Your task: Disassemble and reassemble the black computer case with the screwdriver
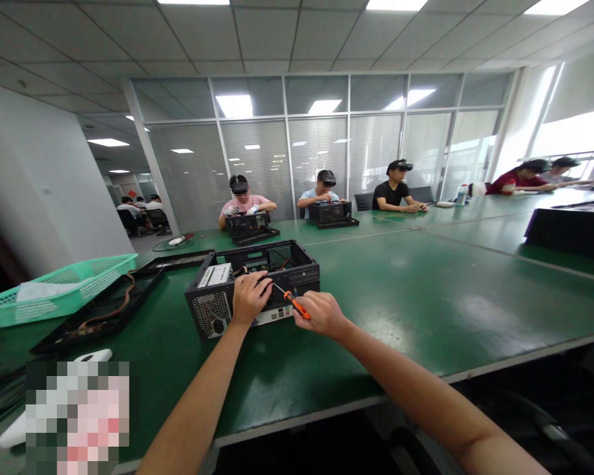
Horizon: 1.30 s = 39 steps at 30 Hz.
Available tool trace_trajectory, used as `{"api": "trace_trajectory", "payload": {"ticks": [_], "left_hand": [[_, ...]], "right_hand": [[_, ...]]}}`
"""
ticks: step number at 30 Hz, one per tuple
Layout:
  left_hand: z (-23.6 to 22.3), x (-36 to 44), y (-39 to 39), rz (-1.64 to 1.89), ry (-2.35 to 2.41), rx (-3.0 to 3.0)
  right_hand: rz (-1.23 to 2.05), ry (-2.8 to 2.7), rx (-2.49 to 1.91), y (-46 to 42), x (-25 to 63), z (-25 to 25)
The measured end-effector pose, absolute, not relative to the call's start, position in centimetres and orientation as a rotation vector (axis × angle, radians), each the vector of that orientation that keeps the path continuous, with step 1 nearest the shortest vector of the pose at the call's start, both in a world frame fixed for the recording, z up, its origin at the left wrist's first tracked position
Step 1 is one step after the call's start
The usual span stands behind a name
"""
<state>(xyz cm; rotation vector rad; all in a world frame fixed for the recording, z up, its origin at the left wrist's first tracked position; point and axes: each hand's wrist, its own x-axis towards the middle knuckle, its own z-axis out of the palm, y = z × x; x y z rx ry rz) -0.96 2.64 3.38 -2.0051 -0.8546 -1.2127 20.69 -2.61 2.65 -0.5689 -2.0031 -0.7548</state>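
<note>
An open black computer case (pixel 304 276) lies on its side on the green table, its inside facing up. My left hand (pixel 250 295) is on its near upper edge, with the fingers curled over the rim. An orange-and-black screwdriver (pixel 290 298) is gripped in my right hand (pixel 321 313), which is closed around the handle. Its thin shaft points up and left to the case's near side, close to my left fingertips. Whether the tip touches a screw is too small to tell. A power supply (pixel 215 275) with a white label fills the case's left end.
A mint-green basket (pixel 86 288) stands at the left. Beside it lies a black case panel (pixel 111 307) with a brown cable. Black cables and a white object (pixel 96 356) lie nearer me. Across the green table (pixel 396 284), several people sit, two with open cases. Another black case (pixel 569 232) stands right.
</note>
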Motion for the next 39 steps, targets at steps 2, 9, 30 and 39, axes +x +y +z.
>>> {"api": "trace_trajectory", "payload": {"ticks": [2,9,30,39], "left_hand": [[3.3,-1.1,2.7,-1.217,-0.846,-2.015],[3.4,-1.0,2.6,-1.243,-0.838,-2.028],[3.2,-1.1,2.7,-1.287,-0.853,-2.047],[3.3,-1.1,2.6,-1.27,-0.835,-2.056]], "right_hand": [[-0.766,-2.032,-0.597,-2.7,20.4,2.6],[-0.812,-2.002,-0.561,-2.7,20.8,2.5],[-0.734,-1.955,-0.506,-2.2,21.7,2.2],[-0.706,-1.967,-0.573,-2.3,21.4,2.2]]}}
